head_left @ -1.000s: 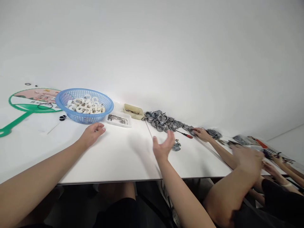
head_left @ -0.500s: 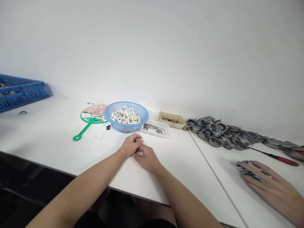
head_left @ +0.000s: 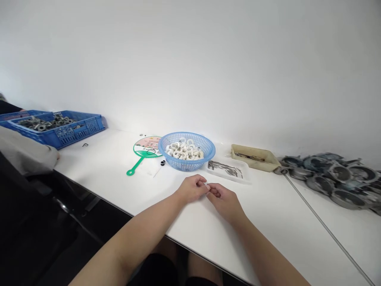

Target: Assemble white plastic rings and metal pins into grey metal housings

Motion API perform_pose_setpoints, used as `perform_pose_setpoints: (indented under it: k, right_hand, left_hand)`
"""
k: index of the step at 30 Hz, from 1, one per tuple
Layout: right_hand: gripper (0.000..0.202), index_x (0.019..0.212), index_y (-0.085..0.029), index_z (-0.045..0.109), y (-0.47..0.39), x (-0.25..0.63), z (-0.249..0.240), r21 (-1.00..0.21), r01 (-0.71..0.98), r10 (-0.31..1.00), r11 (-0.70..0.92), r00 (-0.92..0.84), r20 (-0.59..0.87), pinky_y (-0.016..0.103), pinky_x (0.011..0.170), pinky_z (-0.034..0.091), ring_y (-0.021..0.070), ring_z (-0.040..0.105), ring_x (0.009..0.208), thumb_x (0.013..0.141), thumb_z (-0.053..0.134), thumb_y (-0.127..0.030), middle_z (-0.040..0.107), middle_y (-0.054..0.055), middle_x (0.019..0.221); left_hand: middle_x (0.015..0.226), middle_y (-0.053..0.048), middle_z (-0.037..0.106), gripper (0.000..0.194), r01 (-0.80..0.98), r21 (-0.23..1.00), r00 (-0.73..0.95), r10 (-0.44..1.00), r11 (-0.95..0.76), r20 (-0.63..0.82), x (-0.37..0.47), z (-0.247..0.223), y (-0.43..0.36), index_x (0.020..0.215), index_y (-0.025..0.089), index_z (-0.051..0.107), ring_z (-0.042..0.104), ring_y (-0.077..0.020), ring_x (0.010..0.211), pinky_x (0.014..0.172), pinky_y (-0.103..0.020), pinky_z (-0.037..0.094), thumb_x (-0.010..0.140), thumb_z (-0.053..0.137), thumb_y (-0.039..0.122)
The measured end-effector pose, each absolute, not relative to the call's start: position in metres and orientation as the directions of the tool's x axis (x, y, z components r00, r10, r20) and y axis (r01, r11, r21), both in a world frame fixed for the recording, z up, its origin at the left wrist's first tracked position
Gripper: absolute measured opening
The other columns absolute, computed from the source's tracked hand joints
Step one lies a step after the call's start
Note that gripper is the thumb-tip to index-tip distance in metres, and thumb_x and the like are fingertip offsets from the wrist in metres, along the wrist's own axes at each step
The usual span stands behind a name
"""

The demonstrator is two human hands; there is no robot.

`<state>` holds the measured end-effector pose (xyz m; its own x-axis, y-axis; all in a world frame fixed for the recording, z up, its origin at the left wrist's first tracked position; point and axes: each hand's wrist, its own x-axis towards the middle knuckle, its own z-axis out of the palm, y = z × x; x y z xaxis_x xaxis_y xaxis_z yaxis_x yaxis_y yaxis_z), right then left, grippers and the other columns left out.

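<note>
My left hand [head_left: 193, 189] and my right hand [head_left: 225, 201] meet at the fingertips just above the white table [head_left: 190, 226]. Both have curled, pinching fingers. A tiny pale bit shows between the fingertips, too small to name. Just beyond them stands a blue plastic basket [head_left: 187, 164] full of white rings [head_left: 184, 151]. To its right lies a shallow clear tray [head_left: 245, 180] holding thin dark strips [head_left: 225, 169].
A green-edged hand fan [head_left: 139, 161] and small black rings [head_left: 162, 163] lie left of the basket. Blue crates [head_left: 80, 133] of metal parts stand far left, near a chair [head_left: 26, 153]. At right are a yellowish bin [head_left: 256, 159], a table seam and piled metal housings [head_left: 333, 178].
The view has turned left, bringing in more of the blue crates and a chair, while another person's hand at the right has left the picture. My hands, earlier overlapping, now touch only at the fingertips.
</note>
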<state>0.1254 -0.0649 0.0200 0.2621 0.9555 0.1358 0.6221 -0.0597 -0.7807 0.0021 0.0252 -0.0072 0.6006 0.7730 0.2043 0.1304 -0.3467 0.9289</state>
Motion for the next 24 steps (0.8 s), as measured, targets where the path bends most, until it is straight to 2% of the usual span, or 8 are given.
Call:
perform_pose_setpoints:
  k: [7,13,18,24]
  right_hand:
    - [0.032,0.093,-0.022,0.062,-0.066,0.124,0.025,-0.786,0.610,0.917,-0.103,0.365,0.163,0.029,0.069,0.046,0.0182,0.062,0.073,0.068,0.054,-0.040,0.068,0.001,0.079]
    - [0.036,0.096,-0.021,0.061,-0.063,0.128,0.025,-0.791,0.598,0.902,-0.134,0.404,0.152,0.029,0.069,0.046,0.0184,0.062,0.074,0.066,0.053,-0.040,0.067,0.001,0.079]
    - [0.040,0.097,-0.020,0.060,-0.062,0.133,0.021,-0.805,0.591,0.931,-0.047,0.319,0.179,0.030,0.071,0.047,0.0180,0.062,0.073,0.064,0.055,-0.042,0.066,0.001,0.078]
    - [0.044,0.106,-0.022,0.061,-0.064,0.128,0.019,-0.757,0.651,0.966,0.061,0.153,0.209,0.032,0.077,0.048,0.0192,0.062,0.080,0.065,0.055,-0.038,0.067,0.003,0.094]
  left_hand:
    - [0.078,0.000,0.063,0.034,0.163,0.927,0.610,0.773,-0.336,0.173,0.004,-0.003,0.026,0.098,0.018,0.058,0.054,-0.0110,0.067,0.065,-0.023,0.046,0.070,0.058,0.037]
    - [0.079,0.001,0.064,0.032,0.161,0.936,0.605,0.780,-0.312,0.156,0.009,-0.007,0.029,0.098,0.018,0.058,0.054,-0.0104,0.067,0.064,-0.023,0.046,0.069,0.057,0.029]
    - [0.083,0.001,0.066,0.032,0.177,0.920,0.617,0.767,-0.351,0.174,0.014,-0.013,0.032,0.100,0.019,0.057,0.057,-0.0112,0.071,0.068,-0.023,0.048,0.068,0.055,0.024]
    - [0.086,0.000,0.066,0.039,0.246,0.874,0.624,0.758,-0.419,0.188,0.008,-0.008,0.027,0.101,0.020,0.058,0.057,-0.0127,0.073,0.068,-0.025,0.049,0.065,0.062,0.034]
